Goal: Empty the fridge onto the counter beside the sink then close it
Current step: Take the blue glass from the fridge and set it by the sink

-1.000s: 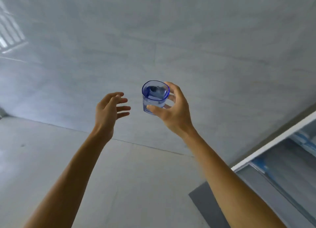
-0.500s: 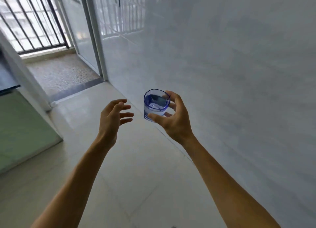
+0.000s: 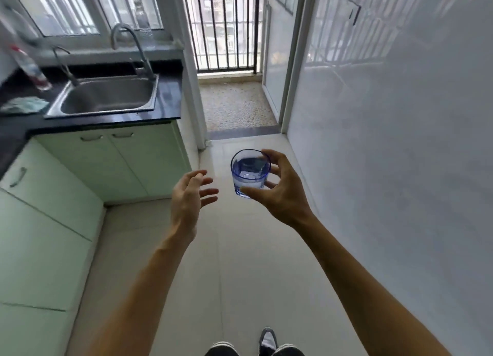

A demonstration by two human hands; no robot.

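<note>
My right hand (image 3: 280, 193) grips a blue-tinted glass (image 3: 249, 175) with clear liquid in it, held upright in mid-air over the floor. Beside it, a little to the left, my left hand (image 3: 190, 198) hangs open with relaxed fingers and holds nothing. The steel sink (image 3: 106, 97) sits in the black counter (image 3: 168, 94) at the upper left, well ahead of both hands. The fridge is out of view.
A plastic bottle (image 3: 29, 67) and a cloth (image 3: 25, 105) lie on the counter left of the sink. Pale green cabinets (image 3: 106, 158) run along the left. A white tiled wall (image 3: 400, 142) is on the right, a barred balcony doorway (image 3: 226, 35) ahead.
The view has swung left from the fridge edge and wall to the sink and counter. Both hands keep the same pose, the right still holding the glass.
</note>
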